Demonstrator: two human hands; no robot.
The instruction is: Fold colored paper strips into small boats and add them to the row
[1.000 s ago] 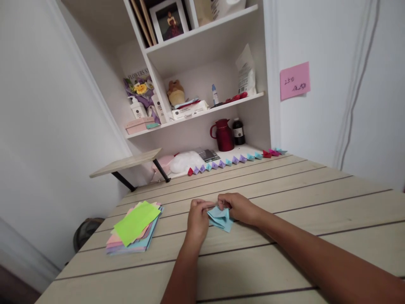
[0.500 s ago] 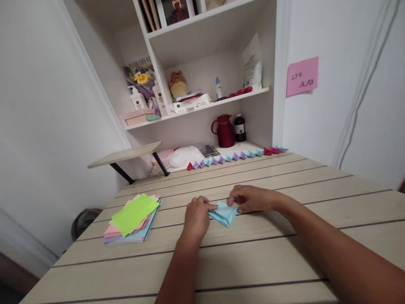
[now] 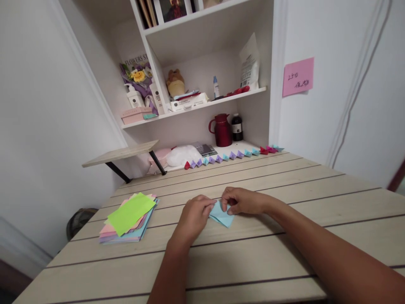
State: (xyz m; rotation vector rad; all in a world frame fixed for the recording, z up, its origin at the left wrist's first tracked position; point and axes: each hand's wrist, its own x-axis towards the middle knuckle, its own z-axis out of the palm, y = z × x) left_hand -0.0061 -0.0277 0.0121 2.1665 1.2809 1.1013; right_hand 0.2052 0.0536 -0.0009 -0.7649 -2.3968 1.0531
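A light-blue folded paper [image 3: 222,217] lies on the wooden table between my hands, with one point toward me. My left hand [image 3: 195,213] has its thumb and fingers closed on the paper's left corner. From the right, my right hand [image 3: 242,200] grips the paper's upper right edge, the index finger bent down over its face and the thumb at its right corner. The far edge of the paper is partly hidden by my fingers.
A stack of coloured paper sheets [image 3: 129,217], a lime-green one on top, lies at the left. A row of small folded paper pieces [image 3: 232,155] lines the table's back edge. Behind stand a red jug [image 3: 222,131], a dark bottle [image 3: 237,127] and a small raised shelf [image 3: 122,153].
My right hand has shifted left over the paper, its index finger now on the paper's face. My left fingers have drawn together at the left corner. The view has moved slightly.
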